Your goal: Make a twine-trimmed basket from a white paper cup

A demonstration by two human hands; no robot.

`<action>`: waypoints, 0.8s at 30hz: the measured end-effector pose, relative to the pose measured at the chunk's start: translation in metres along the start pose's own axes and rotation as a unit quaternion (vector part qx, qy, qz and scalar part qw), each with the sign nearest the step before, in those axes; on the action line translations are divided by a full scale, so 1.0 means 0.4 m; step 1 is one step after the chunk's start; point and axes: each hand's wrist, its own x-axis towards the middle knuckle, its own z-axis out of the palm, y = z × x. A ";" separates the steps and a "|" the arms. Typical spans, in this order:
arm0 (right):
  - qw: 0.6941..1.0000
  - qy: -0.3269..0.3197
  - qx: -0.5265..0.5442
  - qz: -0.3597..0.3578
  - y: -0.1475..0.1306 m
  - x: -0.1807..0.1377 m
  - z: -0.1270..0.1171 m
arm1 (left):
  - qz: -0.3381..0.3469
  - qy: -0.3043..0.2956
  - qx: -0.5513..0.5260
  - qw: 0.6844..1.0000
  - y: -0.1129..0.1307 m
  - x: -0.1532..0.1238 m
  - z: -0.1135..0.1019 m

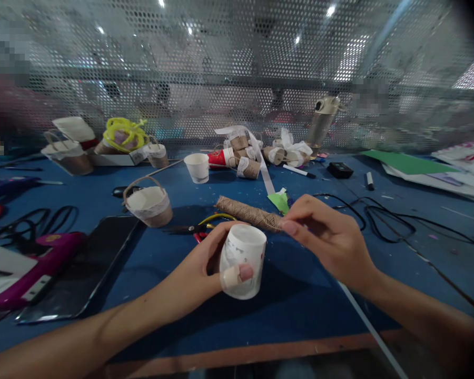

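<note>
- both my hands are busy: my left hand (198,267) is curved partway open round a white cup (245,251), thumb across its front, i think so it won't slip. my right hand (335,245) has thumb and finger pinched at the end of a twine roll (250,213); i cannot tell if they grip the roll or just its string.
- behind it all is a big wall full of holes (221,79).
- next biggest is the blue table (300,316), with the cup held up over its near side, maybe so i can see it well.
- to my left lies a flat dark thing (92,268), with a purple tool (61,258) over its side.
- a see-through bottle (322,126) stands far back; i cannot tell what is in it.
- a low white box (118,159) has a yellow bundle (128,131) at it, perhaps to keep it from rolling.
- a brown basket (158,211) with a loop handle stands near, and i see only white inside.
- a smaller white paper cup (197,169) stands behind, mouth up, and a red cup (220,158) lies on its side.
- smallest is a white marker (298,171) with a dark end.
</note>
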 end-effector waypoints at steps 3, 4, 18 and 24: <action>0.982 0.001 0.149 0.113 0.015 0.014 -0.012 | -0.005 -0.038 0.010 0.999 0.003 -0.005 -0.002; 0.972 -0.008 0.194 0.134 0.022 0.019 -0.015 | -0.003 -0.051 0.017 0.999 0.004 -0.006 -0.002; 0.997 -0.029 0.066 -0.003 0.045 0.178 -0.046 | 0.004 -0.085 0.087 0.993 0.015 -0.007 0.001; 0.985 0.025 -0.005 -0.168 0.037 0.306 -0.045 | 0.006 -0.088 0.083 0.993 0.013 -0.006 -0.004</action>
